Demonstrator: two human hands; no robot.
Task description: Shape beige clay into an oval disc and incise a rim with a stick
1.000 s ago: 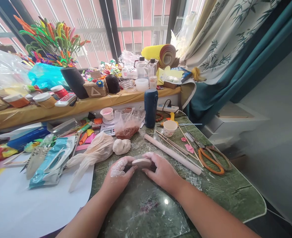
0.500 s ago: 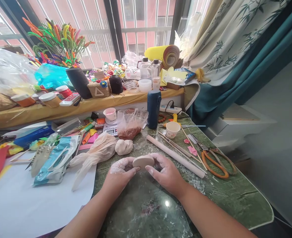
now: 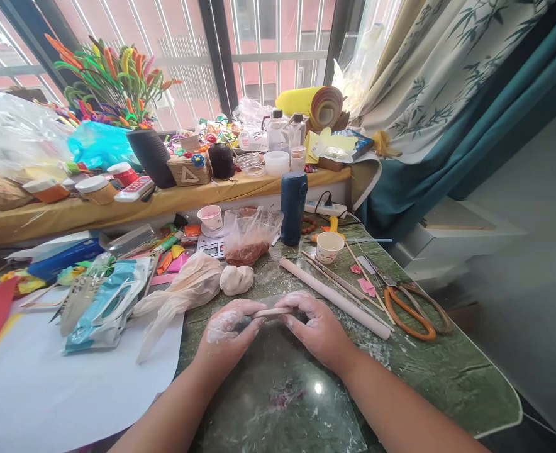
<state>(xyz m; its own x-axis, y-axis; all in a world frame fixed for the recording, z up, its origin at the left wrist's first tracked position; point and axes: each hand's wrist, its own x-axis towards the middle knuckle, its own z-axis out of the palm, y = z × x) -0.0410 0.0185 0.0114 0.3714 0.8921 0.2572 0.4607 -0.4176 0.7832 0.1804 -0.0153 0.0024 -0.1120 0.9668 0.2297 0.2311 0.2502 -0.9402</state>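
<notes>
A flat, pale disc of clay [image 3: 272,313] is held between my two hands above the table, seen nearly edge-on. My left hand [image 3: 231,325] pinches its left edge between thumb and fingers, and white powder coats the back of the hand. My right hand [image 3: 312,319] grips the right edge the same way, also dusted with powder. Behind my left hand lies a lump of whitish clay [image 3: 236,280], beside a crumpled plastic bag [image 3: 193,286]. To the right of my right hand rests a pale rolling pin [image 3: 334,298], set at a slant.
Thin sticks [image 3: 348,286] and orange-handled scissors [image 3: 410,311] lie to the right. A paper cup [image 3: 329,247], a dark blue flask [image 3: 294,209] and a bag of brown material [image 3: 247,242] stand farther back. White paper [image 3: 117,390] covers the left side.
The clay disc has tilted between my hands, from showing its broad face to showing mostly its thin edge. Both hands have stayed in nearly the same place.
</notes>
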